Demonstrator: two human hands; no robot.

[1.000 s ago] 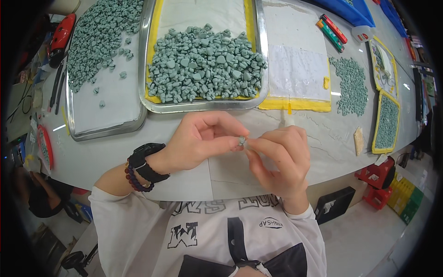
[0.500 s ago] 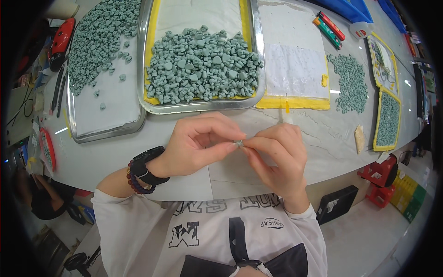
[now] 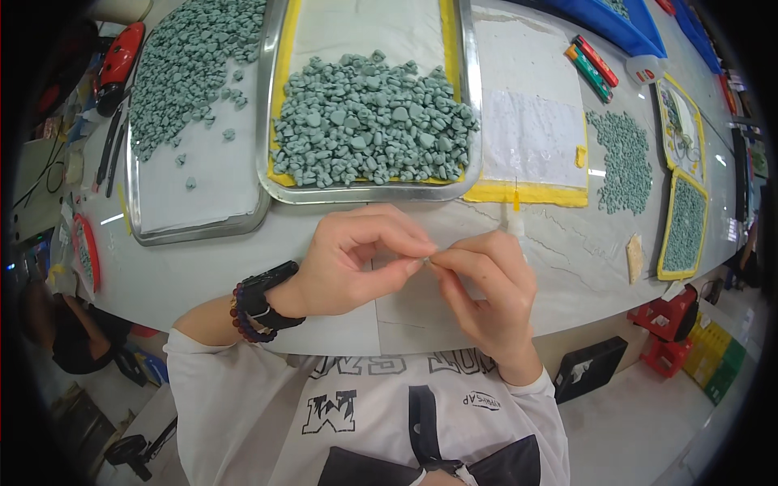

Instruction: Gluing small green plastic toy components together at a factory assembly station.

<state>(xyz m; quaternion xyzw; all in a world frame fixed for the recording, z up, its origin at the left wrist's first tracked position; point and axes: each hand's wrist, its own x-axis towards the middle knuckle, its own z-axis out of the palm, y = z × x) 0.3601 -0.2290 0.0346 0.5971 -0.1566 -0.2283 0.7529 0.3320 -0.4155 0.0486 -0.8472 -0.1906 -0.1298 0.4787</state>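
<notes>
Left hand (image 3: 356,263) and right hand (image 3: 486,292) meet fingertip to fingertip above the near table edge (image 3: 243,283), both pinched on a small grey-green piece (image 3: 427,259), mostly hidden by fingers. The far metal tray (image 3: 369,194) of green stones is cut off at the top.

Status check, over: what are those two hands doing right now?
Left hand and right hand pinch one small grey-green piece between fingertips, above the pale table. Metal tray of similar pieces just beyond. Nothing between hands and tray.

Head view looks steeply down, close over the table (image 3: 243,275); fisheye-bent edges.
</notes>
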